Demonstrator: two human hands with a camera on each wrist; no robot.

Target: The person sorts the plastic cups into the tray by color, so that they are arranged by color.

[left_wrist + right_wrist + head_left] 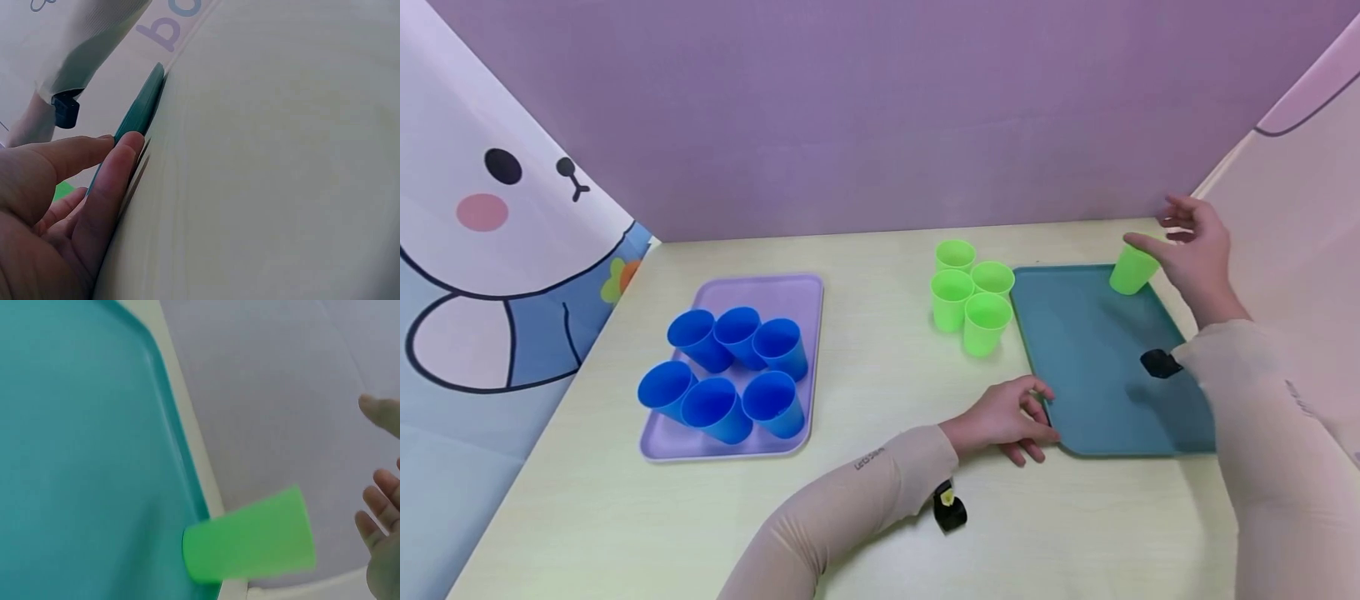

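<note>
My left hand (1006,419) pinches the near left edge of a teal tray (1105,400). In the left wrist view the thumb and fingers (103,187) meet at the tray's rim. A green plastic cup (250,540) stands upright at the tray's far right corner. Just above it is my right hand (1202,254), its fingers spread and free of the cup in the right wrist view. Several more green cups (987,321) stand close together on the table beside the tray's left edge.
To the left, a lilac tray (808,308) bears several blue cups (717,408), some leaning. Behind the table (880,375) rises a purple backdrop (865,125); printed cloth panels hang at both sides. A small black wrist camera (950,508) hangs under the left sleeve.
</note>
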